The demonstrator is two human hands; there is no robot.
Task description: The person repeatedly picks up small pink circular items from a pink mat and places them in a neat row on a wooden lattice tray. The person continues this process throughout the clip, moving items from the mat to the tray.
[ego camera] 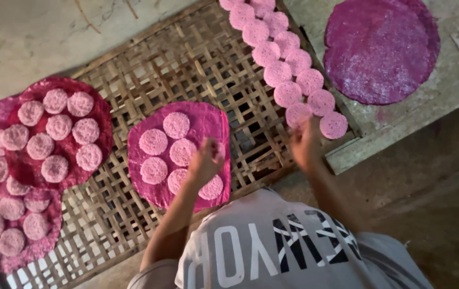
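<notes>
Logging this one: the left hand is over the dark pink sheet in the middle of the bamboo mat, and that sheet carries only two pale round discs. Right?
Not quite. The head view shows the left hand over the middle sheet on the bamboo mat, but that sheet carries six pale discs, not two.

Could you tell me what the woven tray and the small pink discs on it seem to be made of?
The woven tray looks like split bamboo or cane: flat tan strips in an open lattice, matte and dry. The small pink discs look like a grainy, porous food, possibly rice-based; their surface is bumpy and pale. The large magenta sheet under them seems thin and pliable, with uneven edges.
</notes>
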